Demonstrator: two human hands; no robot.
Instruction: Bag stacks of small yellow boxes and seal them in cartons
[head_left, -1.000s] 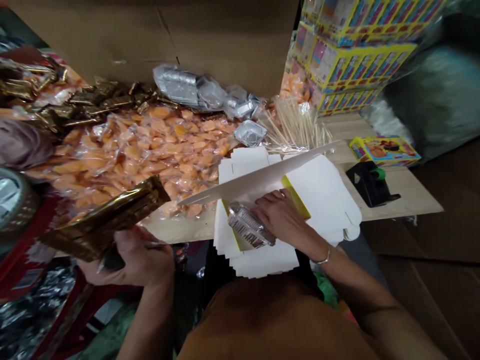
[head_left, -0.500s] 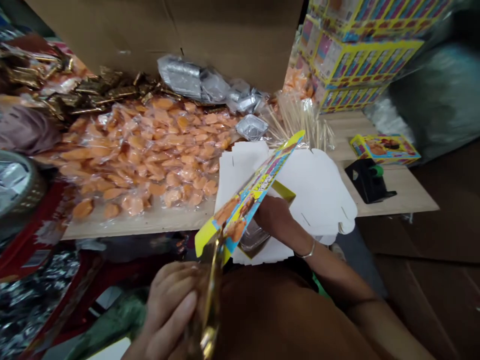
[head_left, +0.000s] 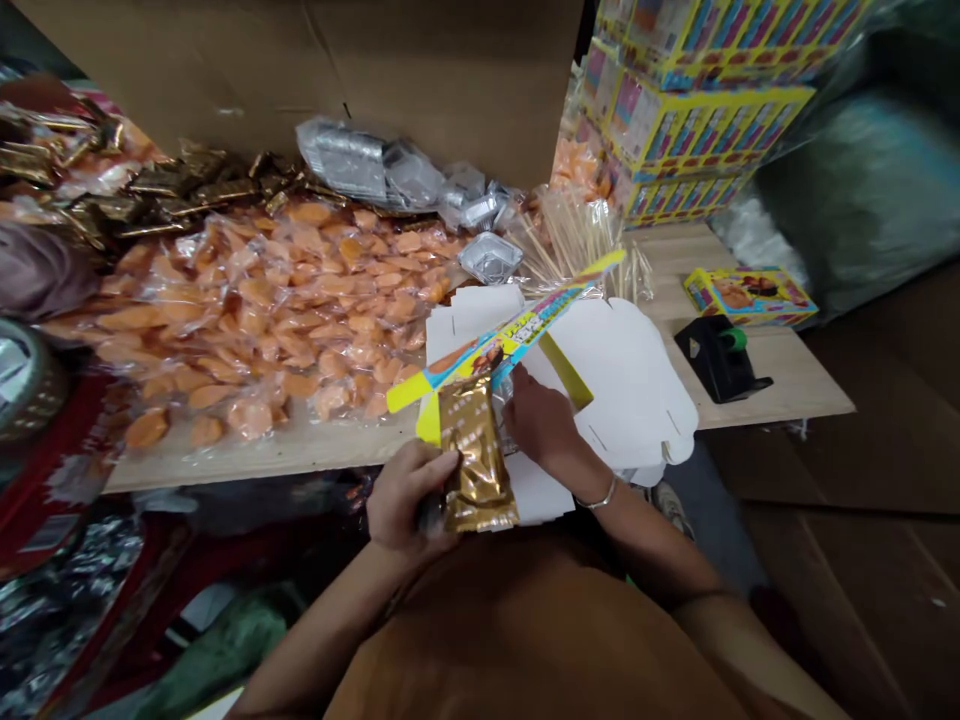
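Observation:
My left hand (head_left: 411,492) is closed on a gold foil packet (head_left: 477,456), its thumb lying on the packet's face. The packet's top end meets an open printed carton (head_left: 517,340), whose yellow and blue flap stands up. At the carton's right side is my right hand (head_left: 541,418), its fingers curled inside or behind the flap; what they hold, if anything, is hidden. White unfolded cartons (head_left: 630,375) lie under the carton on the table.
Bagged orange pieces (head_left: 300,310) cover the table's left. Behind are gold packets (head_left: 187,185), a foil tray (head_left: 490,258) and wooden sticks (head_left: 574,235). Rightward stand a black tape dispenser (head_left: 716,360), a closed carton (head_left: 750,292) and stacked printed boxes (head_left: 697,125).
My left hand has moved up and right, bringing the gold packet to the carton, its flat face now showing. The carton's flap has tilted flatter. My right hand stays by the carton.

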